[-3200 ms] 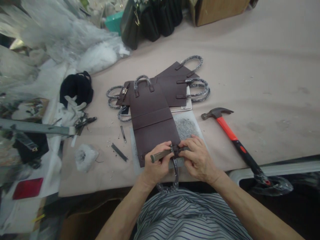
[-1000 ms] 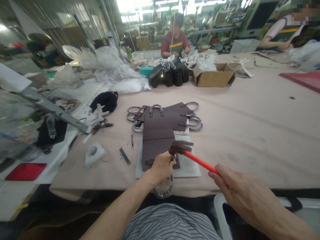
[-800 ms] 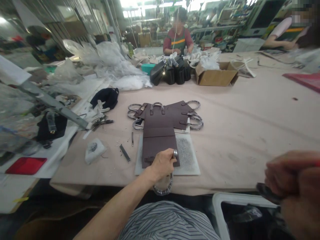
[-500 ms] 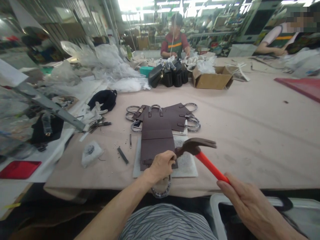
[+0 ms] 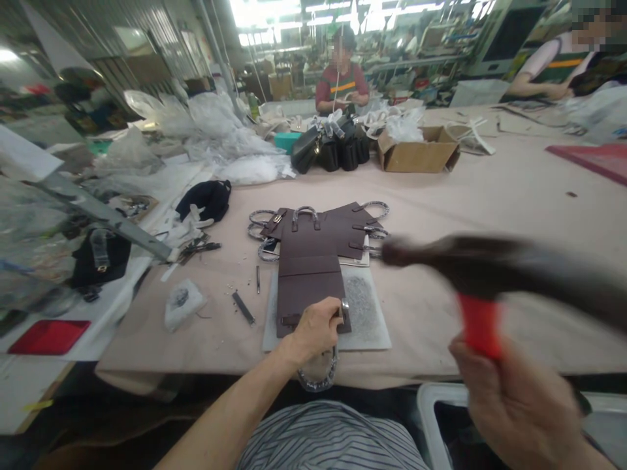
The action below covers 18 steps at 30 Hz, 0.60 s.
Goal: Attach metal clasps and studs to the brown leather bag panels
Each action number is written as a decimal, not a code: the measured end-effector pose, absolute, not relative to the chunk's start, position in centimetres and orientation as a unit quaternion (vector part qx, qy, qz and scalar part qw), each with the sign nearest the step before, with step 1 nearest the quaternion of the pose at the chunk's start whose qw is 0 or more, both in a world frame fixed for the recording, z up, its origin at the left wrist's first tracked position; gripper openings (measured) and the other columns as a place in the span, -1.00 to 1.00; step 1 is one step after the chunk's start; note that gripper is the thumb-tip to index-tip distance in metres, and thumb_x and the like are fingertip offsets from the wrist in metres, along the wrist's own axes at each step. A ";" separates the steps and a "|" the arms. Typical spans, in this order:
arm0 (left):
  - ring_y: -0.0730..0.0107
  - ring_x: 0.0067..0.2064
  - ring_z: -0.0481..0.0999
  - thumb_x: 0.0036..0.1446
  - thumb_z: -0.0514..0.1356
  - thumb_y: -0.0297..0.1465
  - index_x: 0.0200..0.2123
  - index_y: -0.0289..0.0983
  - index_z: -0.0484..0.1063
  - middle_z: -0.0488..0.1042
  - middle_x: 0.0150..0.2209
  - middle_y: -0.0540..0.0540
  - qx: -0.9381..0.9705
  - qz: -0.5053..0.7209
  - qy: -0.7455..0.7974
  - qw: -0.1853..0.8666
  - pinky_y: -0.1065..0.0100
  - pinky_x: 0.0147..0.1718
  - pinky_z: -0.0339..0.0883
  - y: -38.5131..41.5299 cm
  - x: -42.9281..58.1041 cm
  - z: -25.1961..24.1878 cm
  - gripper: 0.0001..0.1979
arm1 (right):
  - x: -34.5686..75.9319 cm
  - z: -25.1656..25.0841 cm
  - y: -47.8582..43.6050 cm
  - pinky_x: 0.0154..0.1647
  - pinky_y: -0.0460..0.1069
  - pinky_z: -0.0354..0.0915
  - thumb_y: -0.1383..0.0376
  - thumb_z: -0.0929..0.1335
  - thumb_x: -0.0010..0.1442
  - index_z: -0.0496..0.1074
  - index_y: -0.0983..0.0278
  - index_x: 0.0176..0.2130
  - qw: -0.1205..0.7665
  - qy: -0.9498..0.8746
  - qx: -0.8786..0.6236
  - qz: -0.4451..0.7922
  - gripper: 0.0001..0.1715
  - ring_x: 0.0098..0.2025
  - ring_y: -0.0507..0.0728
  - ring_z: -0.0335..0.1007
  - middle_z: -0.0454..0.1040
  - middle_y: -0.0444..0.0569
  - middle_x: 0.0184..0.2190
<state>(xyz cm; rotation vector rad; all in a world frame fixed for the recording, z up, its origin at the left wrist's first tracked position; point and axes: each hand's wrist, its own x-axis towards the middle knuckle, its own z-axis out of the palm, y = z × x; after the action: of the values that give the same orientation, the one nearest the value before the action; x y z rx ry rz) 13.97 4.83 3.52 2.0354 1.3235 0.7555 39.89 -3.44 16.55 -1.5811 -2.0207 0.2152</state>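
My left hand (image 5: pixel 316 326) is closed on a short metal punch (image 5: pixel 345 305), whose shiny end shows above the fingers. It rests on the lower right of a dark brown leather bag panel (image 5: pixel 308 290). A plastic-wrapped bag handle (image 5: pixel 317 385) hangs from the panel over the table's near edge. Under the panel lies a pale slab (image 5: pixel 367 310) with a worn grey patch. My right hand (image 5: pixel 519 398) grips a claw hammer (image 5: pixel 482 261) by its red handle, raised to the right of the panel; both are motion-blurred.
More brown panels with wrapped handles (image 5: pixel 375 209) lie behind. Left are a dark bar (image 5: pixel 243 307), a thin rod (image 5: pixel 258 279) and a clear plastic bag (image 5: pixel 183 303). Black bags (image 5: pixel 337 147) and a cardboard box (image 5: pixel 418 153) stand farther back. A co-worker (image 5: pixel 341 85) sits across the table.
The hammer has risen away from the punch, up and to the right, closer to the camera. My left hand stays in place on the panel.
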 end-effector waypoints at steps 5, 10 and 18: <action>0.27 -0.20 0.53 0.14 0.16 -0.60 -0.30 -0.22 0.41 0.54 -0.25 -0.07 0.770 0.284 0.487 0.297 0.33 -0.19 0.37 4.8 13.9 3.5 -0.84 | 39.7 14.2 -3.3 -0.67 0.01 -0.14 -0.04 0.18 0.41 0.22 0.13 -0.45 0.225 -0.791 -0.560 0.100 -0.52 -0.78 0.04 0.03 0.21 -0.22 -0.76; 0.26 -0.21 0.51 0.17 0.18 -0.54 -0.33 -0.22 0.37 0.51 -0.27 -0.07 0.777 0.272 0.489 0.291 0.31 -0.20 0.35 4.8 13.8 4.3 -0.90 | 42.4 10.9 -1.7 -0.59 -0.03 0.08 -0.13 0.13 0.33 0.20 0.14 -0.49 0.173 -0.701 -0.660 0.209 -0.46 -0.66 0.10 0.23 0.26 -0.16 -0.70; 0.30 -0.20 0.50 0.24 0.20 -0.48 -0.33 -0.21 0.35 0.48 -0.26 -0.04 0.775 0.271 0.492 0.290 0.33 -0.18 0.35 4.5 14.1 4.4 -0.91 | 46.7 3.5 4.4 -0.41 0.06 0.24 0.14 0.16 0.33 0.42 0.27 -0.26 0.080 -0.695 -0.712 0.053 -0.64 -0.43 0.23 0.41 0.50 0.12 -0.39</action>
<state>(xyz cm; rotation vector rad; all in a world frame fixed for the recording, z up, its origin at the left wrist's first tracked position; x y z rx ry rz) 14.15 4.52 4.43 2.0676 1.3134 0.7219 46.71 4.35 3.52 -2.1295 -2.0795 0.1587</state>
